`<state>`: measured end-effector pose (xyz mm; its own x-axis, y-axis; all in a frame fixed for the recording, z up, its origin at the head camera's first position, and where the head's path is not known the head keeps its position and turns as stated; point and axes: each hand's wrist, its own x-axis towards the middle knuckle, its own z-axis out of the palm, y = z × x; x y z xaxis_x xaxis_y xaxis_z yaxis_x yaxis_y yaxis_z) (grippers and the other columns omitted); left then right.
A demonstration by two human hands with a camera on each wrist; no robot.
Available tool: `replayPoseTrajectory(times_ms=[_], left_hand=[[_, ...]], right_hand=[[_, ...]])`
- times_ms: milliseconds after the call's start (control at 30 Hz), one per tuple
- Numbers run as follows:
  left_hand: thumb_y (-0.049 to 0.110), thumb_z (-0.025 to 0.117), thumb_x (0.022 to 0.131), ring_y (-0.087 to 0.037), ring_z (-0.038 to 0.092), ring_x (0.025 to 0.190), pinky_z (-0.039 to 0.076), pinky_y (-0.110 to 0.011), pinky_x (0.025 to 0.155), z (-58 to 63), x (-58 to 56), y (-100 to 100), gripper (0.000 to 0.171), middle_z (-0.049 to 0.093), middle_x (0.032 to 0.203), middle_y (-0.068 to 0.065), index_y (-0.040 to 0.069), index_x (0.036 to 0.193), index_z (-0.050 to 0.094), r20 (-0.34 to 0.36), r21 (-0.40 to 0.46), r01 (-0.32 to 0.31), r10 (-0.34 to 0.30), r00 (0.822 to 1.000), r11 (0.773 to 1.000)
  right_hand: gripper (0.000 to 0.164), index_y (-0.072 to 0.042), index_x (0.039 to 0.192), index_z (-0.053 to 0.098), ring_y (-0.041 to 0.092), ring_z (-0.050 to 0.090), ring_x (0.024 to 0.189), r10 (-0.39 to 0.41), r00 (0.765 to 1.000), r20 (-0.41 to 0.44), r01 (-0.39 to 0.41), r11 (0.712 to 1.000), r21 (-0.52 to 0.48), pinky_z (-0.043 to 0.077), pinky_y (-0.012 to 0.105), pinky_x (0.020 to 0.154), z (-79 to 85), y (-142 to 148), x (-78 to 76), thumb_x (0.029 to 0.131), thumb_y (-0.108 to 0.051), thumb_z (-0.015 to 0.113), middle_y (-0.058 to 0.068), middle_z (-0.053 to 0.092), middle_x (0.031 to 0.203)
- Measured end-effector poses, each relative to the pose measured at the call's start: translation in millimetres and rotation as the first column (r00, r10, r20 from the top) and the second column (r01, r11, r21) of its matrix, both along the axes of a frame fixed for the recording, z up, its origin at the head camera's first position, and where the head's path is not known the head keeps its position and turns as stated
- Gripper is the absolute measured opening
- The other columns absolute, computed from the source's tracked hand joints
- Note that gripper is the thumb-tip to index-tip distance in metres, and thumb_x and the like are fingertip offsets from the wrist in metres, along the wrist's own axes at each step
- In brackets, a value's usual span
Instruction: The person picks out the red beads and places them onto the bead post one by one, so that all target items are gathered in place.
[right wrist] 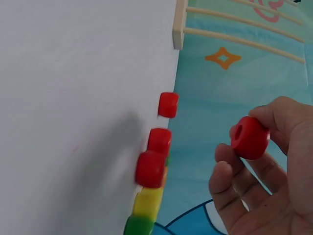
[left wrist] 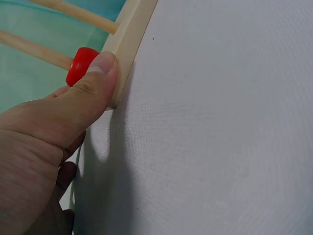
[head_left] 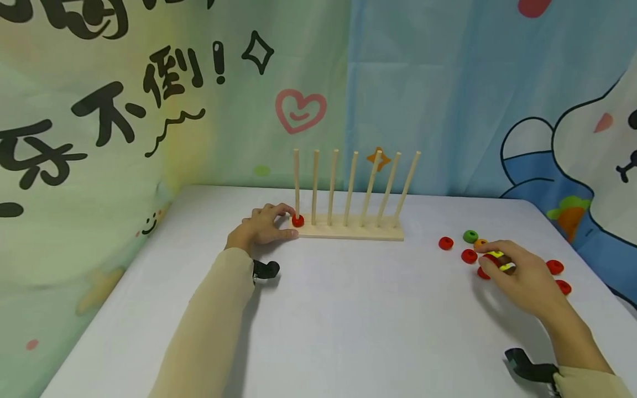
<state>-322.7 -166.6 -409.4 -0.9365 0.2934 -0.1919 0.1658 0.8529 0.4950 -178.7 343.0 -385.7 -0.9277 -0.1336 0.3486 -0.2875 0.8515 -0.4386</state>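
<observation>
A wooden peg rack (head_left: pixel 348 233) with a row of upright pegs stands at the back of the table. One red bead (head_left: pixel 297 221) sits at the foot of its leftmost peg. My left hand (head_left: pixel 269 225) grips the rack's left end, thumb on the front edge beside that bead; the other fingers are partly hidden in the left wrist view. On the right, my right hand (head_left: pixel 527 279) pinches a red bead (right wrist: pixel 250 138) between thumb and fingers, its hole showing, held above the table. Loose beads lie around and below it, including a red bead (head_left: pixel 445 243) and a green bead (head_left: pixel 470 236).
More loose red beads (head_left: pixel 555 267) lie right of my right hand, near the table's right edge. Yellow beads (right wrist: pixel 148 203) show in the right wrist view. A printed cloth (head_left: pixel 423 99) hangs behind the white table (head_left: pixel 348 320).
</observation>
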Motion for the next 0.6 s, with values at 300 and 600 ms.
replayPoseTrajectory(times_ms=[300,600], left_hand=[[0.063,0.067,0.083,-0.036,0.025,0.137,0.029,-0.065,0.101,-0.7,3.2,-1.8,0.057,0.037,0.148,-0.001,0.042,0.132,0.045,0.022,-0.004,-0.006,0.007,1.000,1.000],[0.062,0.067,0.084,-0.036,0.024,0.137,0.029,-0.067,0.100,-0.5,-0.7,-0.7,0.055,0.036,0.148,0.000,0.044,0.131,0.044,0.012,-0.006,0.009,-0.009,1.000,1.000]], right_hand=[[0.028,-0.010,0.117,0.069,0.027,0.060,0.090,0.061,0.998,0.011,-0.061,0.998,-0.007,0.047,0.010,0.066,9.3,-24.1,-17.5,0.090,-0.018,0.073,0.010,0.065,0.107],[0.041,-0.011,0.128,0.064,0.025,0.060,0.095,0.172,0.985,0.005,-0.172,0.985,-0.004,0.043,0.007,0.075,15.4,-46.4,-33.1,0.088,-0.007,0.073,0.006,0.061,0.113]])
